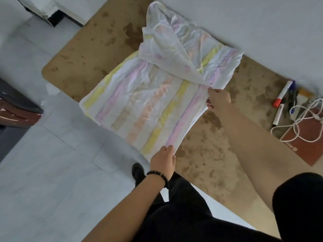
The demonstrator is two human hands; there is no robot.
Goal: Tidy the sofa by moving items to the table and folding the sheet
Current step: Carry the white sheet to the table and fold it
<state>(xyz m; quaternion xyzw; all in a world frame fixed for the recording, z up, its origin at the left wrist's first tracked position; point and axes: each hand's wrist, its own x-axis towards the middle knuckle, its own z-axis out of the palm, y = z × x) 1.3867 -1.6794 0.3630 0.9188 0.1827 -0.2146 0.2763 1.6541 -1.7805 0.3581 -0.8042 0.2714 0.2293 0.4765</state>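
Pinching the striped sheet [153,95] on the table [218,154], your left hand [163,160] grips its near corner and your right hand [218,100] apparently the right edge; stripes run far-right.

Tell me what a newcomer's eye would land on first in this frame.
The pastel-striped sheet dominates the middle, spread on the brown mottled table with its far part flopped over in a loose flap. Both hands pinch its near-right edge: the left hand, above a beaded bracelet, at the near corner and the right hand farther along. At the table's right end lie markers and a white cord over a red-brown notebook.
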